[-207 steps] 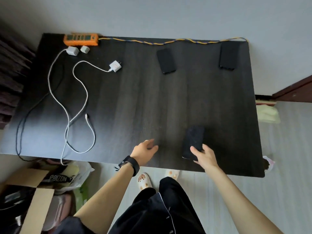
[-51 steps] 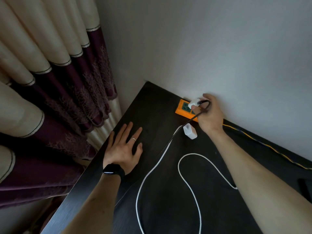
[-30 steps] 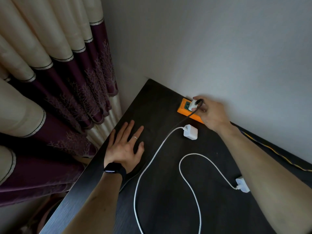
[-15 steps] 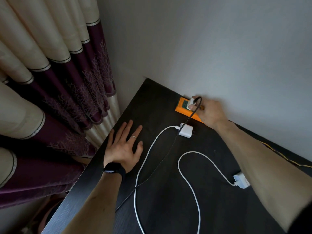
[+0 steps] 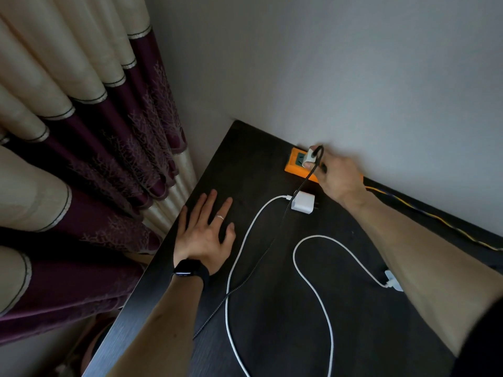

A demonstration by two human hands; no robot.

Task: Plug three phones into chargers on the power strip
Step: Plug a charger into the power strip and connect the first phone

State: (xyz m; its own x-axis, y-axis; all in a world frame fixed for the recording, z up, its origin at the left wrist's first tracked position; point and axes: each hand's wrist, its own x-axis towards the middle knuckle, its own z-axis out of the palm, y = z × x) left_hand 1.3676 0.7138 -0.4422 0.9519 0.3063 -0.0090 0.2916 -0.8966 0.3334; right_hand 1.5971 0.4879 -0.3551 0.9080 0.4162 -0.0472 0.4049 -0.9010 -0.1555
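An orange power strip (image 5: 295, 164) lies at the table's back edge against the wall. My right hand (image 5: 337, 176) pinches a small white charger (image 5: 309, 157) with a black cable (image 5: 275, 240) and holds it on the strip's sockets. A second white charger (image 5: 302, 203) with a white cable (image 5: 239, 257) lies just in front of the strip. A third white charger (image 5: 393, 281) with its white cable (image 5: 321, 295) peeks out from behind my right forearm. My left hand (image 5: 205, 234) rests flat on the dark table (image 5: 272, 336) with fingers spread. No phone is in view.
Cream and purple curtains (image 5: 81, 159) hang close to the table's left edge. A grey wall (image 5: 326, 77) runs along the back. The strip's yellow and dark twisted cord (image 5: 435, 219) trails right along the wall.
My right hand has kept the small charger at the power strip, shifting it slightly over the sockets. The left hand has stayed flat on the table.
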